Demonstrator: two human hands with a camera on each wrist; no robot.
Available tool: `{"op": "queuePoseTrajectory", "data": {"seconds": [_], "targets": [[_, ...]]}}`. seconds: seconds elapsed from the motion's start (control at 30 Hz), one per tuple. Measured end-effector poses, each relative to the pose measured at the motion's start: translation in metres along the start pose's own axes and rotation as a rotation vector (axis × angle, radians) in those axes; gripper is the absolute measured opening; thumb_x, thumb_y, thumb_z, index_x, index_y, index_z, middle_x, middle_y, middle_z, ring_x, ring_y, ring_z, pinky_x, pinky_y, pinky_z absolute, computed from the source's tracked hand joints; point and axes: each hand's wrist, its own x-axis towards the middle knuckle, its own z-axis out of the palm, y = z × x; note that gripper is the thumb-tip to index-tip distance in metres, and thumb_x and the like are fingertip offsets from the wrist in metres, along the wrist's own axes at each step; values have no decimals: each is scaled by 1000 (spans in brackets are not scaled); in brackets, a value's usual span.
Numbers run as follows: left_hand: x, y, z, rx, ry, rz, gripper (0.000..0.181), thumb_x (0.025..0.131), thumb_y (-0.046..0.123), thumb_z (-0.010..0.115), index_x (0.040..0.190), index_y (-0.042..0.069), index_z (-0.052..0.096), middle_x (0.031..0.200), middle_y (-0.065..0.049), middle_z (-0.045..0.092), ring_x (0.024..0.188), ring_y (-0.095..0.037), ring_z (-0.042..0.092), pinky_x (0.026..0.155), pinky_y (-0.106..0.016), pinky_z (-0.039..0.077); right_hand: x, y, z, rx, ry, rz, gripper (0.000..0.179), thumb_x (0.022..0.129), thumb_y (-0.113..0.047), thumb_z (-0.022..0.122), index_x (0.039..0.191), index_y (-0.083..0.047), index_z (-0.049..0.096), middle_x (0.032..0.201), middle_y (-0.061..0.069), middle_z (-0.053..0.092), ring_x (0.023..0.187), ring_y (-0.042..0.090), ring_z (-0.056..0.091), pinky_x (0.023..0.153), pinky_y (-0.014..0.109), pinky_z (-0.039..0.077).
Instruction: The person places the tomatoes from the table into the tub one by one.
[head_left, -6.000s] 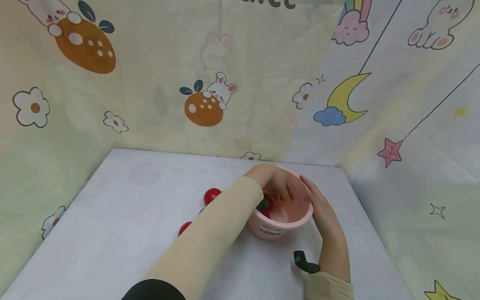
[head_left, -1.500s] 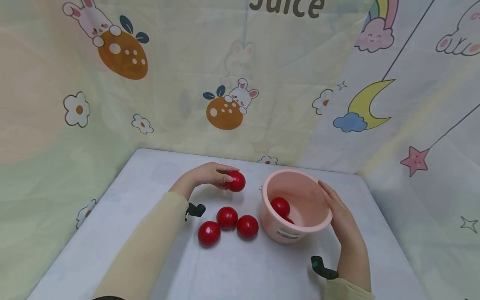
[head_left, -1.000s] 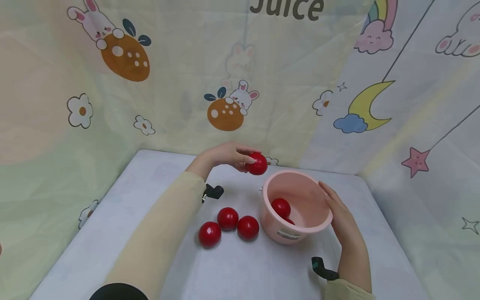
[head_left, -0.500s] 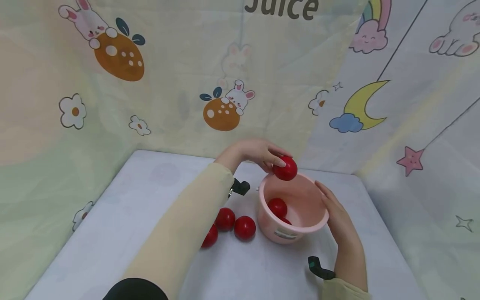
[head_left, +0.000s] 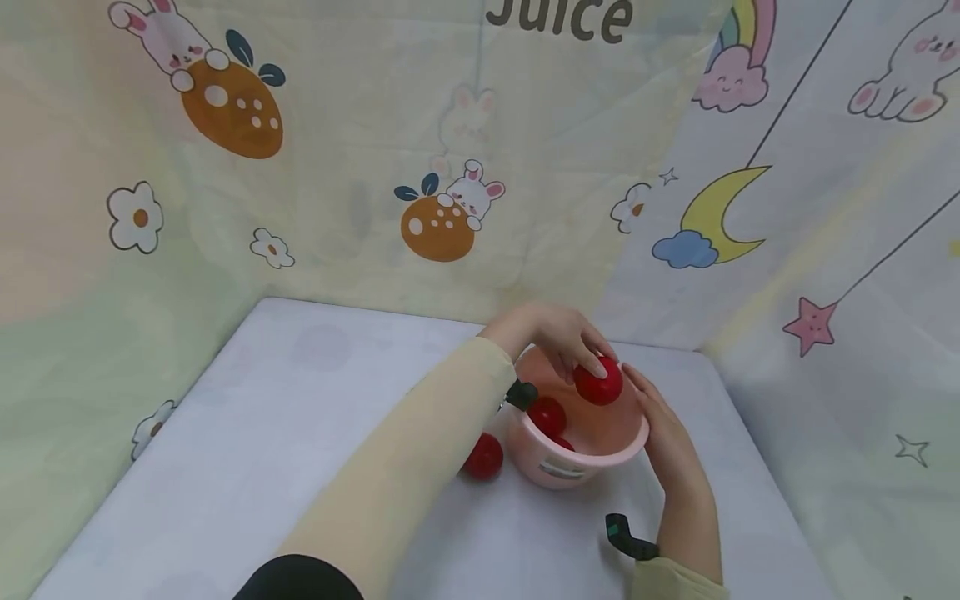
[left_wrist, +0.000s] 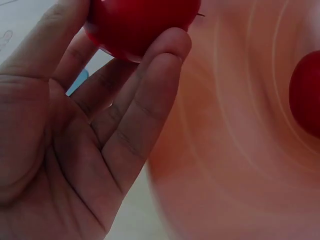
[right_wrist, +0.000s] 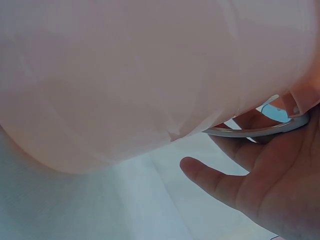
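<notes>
The left hand (head_left: 557, 335) has carried the red fruit (head_left: 604, 387) from above the far rim of the bucket (head_left: 529, 457) down into its mouth, fingers and thumb pinching it. That load looks nearly delivered, just short of release. Two fruits (head_left: 547, 413) lie inside. The right hand (head_left: 660, 423) rests straight fingers against the bucket, thumb apart, toward the table's (head_left: 225, 433) far right corner. Another fruit (head_left: 485, 457) sits beside the bucket; the sleeve (head_left: 408, 454) may hide more.

Plain beige sleeves (head_left: 408, 450), bent black wrist pieces (head_left: 624, 538)
</notes>
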Motion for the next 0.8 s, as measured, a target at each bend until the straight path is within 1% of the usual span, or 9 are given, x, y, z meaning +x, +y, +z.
{"op": "queuePoseTrajectory", "data": {"seconds": [0.1,0.27,0.43,0.47,0.53,0.63,0.67,0.7,0.8], "targets": [[4,7,6,-2,-26,-38,43,86,25,77,128,26,65,115,5,65,106,-20,63,85,-34,60,0,2,0,17,3,-18,57,96,-62,45,149,-54,25,165,-7,20,152,34,17,111,58,38],[15,13,13,-57,-68,-171,43,81,21,81,121,25,67,112,4,64,108,-21,62,87,-37,59,0,5,1,22,11,-30,55,97,-60,46,148,-55,27,164,-8,21,151,32,19,112,53,38],[29,13,20,-69,-144,-252,47,78,19,84,120,22,66,113,2,64,113,-20,58,89,-39,59,0,6,4,25,10,-45,56,99,-57,46,151,-51,27,164,-8,22,152,32,17,114,57,35],[31,13,21,-105,-159,-280,48,77,17,84,120,20,65,114,1,63,115,-21,56,90,-41,58,0,5,4,30,7,-49,55,99,-56,45,151,-50,27,164,-7,23,152,32,17,114,59,34],[34,12,24,-115,-171,-327,52,76,15,85,121,19,61,116,0,62,116,-21,53,89,-42,59,0,4,4,35,0,-51,54,100,-55,43,151,-49,27,164,-8,23,152,31,16,114,60,32],[37,8,28,-206,-177,-410,59,74,11,86,124,19,56,119,-1,59,119,-24,49,91,-45,58,0,4,4,40,7,-38,50,100,-56,43,149,-53,29,163,-9,24,153,30,16,114,61,32],[38,7,29,-249,-183,-423,61,74,7,85,126,18,55,120,-2,58,120,-25,49,92,-46,57,0,4,3,41,9,-33,49,101,-55,43,148,-54,29,163,-10,24,153,30,16,114,60,33],[39,5,30,-252,-186,-422,62,75,6,84,127,18,54,121,-2,58,120,-25,48,93,-46,56,1,4,3,37,13,-26,49,101,-56,42,148,-55,29,163,-10,23,153,29,16,114,60,33],[42,0,33,-321,-198,-414,58,77,0,80,128,16,57,122,-4,58,120,-28,50,96,-48,55,1,5,1,34,17,-11,48,100,-58,41,146,-57,30,163,-12,24,153,29,15,114,63,30]]}}
